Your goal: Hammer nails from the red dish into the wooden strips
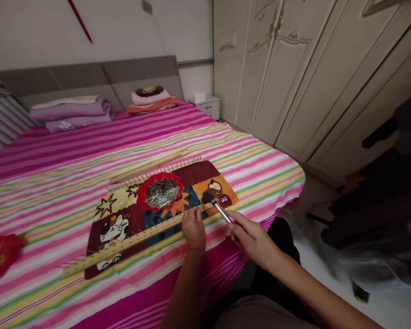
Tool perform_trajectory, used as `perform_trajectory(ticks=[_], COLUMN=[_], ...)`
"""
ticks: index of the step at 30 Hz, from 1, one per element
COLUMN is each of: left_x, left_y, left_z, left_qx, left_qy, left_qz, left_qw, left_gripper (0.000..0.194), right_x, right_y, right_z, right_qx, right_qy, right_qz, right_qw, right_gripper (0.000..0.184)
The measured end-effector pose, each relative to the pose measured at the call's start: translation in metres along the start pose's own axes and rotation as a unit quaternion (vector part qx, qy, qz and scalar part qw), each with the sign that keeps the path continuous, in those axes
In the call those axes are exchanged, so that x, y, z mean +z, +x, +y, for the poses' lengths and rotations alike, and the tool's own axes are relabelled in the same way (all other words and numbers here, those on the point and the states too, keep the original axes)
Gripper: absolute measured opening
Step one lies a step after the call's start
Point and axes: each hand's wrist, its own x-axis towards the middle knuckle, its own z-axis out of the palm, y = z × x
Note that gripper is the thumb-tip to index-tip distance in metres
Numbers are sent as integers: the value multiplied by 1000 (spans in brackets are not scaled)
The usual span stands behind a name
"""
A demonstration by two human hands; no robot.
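My right hand [251,235] is wrapped round the silver handle of a hammer [222,212], whose dark head is just above the near wooden strip [140,235]. Beside the hammer head, my left hand [194,230] is closed with its fingertips at the strip; what they pinch, if anything, is too small to make out. Thin nails stand in a row along this strip, which lies slantwise across a patterned mat [197,171]. A red scalloped bowl [141,201] rests on the mat, heaped with loose silver nails [162,192].
Behind the bowl lie another strip with upright nails [154,172] and a bare wooden strip [149,164]. The striped bed [260,164] carries a red object [2,256] at left and folded bedding [71,112] at the back. Wardrobes [277,68] stand at right.
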Motion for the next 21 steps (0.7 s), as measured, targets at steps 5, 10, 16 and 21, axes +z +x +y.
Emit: perform_trajectory(ticks=[5,10,16,21], left_x=[-27,-88,-108,-95], left_y=[9,72,130,133], left_z=[6,-4,-30,-36], left_qx=[-10,10,-94,-123], left_qy=[-6,199,413,421], left_qz=[0,14,-57,-54], left_qw=[1000,980,904,897], left_gripper=[20,25,24,25], right_x=[-16,-27,-28,-24], right_y=[-21,-35,-37,-39], right_z=[14,27,28,31], right_qx=[84,130,138,131], right_qy=[37,36,33,43], right_qz=[11,32,39,26], right_qw=[996,990,989,990], right_gripper=[49,55,55,54])
